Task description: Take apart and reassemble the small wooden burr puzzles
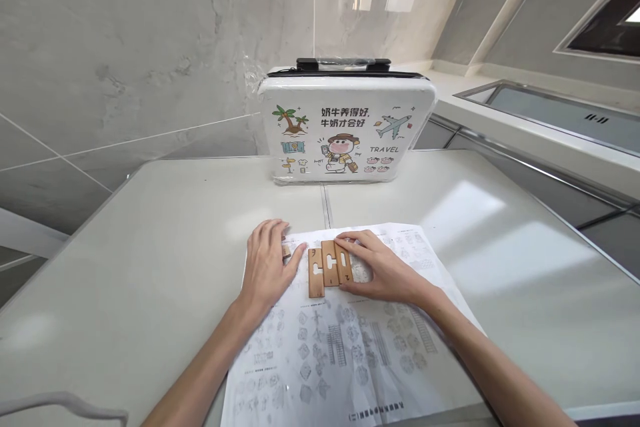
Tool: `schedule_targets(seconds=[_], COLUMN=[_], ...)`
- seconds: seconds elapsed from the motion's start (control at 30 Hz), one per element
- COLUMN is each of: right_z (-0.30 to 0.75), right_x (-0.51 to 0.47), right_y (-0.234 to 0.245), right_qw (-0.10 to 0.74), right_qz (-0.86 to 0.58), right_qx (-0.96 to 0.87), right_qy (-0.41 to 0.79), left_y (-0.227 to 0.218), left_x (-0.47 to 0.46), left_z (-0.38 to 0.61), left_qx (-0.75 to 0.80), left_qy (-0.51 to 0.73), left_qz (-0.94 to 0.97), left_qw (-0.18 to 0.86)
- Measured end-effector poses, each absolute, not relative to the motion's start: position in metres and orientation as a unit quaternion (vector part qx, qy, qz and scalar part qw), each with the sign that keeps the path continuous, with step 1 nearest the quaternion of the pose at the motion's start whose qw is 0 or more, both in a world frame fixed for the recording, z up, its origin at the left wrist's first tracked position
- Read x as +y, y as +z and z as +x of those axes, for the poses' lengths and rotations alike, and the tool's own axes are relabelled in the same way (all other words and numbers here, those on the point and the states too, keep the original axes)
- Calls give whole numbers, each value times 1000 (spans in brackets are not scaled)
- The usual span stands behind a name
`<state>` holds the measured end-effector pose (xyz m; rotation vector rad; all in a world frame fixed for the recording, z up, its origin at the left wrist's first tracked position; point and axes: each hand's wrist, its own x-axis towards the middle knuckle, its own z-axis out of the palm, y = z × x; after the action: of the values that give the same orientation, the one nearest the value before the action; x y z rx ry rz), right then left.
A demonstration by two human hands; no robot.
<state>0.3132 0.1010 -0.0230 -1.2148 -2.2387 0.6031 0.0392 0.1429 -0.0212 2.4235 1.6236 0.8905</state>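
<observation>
Three notched wooden bars [327,268] lie side by side on a printed instruction sheet [340,340] on the table. My right hand [383,268] rests flat beside them, its fingers stretched out and touching the rightmost bar. My left hand [267,260] lies flat on the sheet's left edge with fingers spread. It covers another wooden piece [286,251], of which only an end shows.
A white suitcase-shaped box [345,127] with cartoon travel prints stands upright at the table's far edge against a grey marble wall. The pale table [150,247] has a seam down its middle. A counter with a sunken metal-rimmed panel [560,117] runs along the right.
</observation>
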Motion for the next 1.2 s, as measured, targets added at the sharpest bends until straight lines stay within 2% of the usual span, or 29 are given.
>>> schedule_targets(seconds=[0.37,0.73,1.2], right_z=[310,308,293], right_x=[100,100,96], right_y=[-19,-20,-35], right_qw=[266,273,321], right_qz=[-444,-443,-421], right_qx=[-827,-825,-806], right_qy=[219,220,264], left_y=[-15,4,-1], left_x=[135,133,135], left_z=[49,38,34], left_qx=[511,338,353], left_qy=[286,179,205], left_qz=[799,912,900], left_qw=[136,151,149])
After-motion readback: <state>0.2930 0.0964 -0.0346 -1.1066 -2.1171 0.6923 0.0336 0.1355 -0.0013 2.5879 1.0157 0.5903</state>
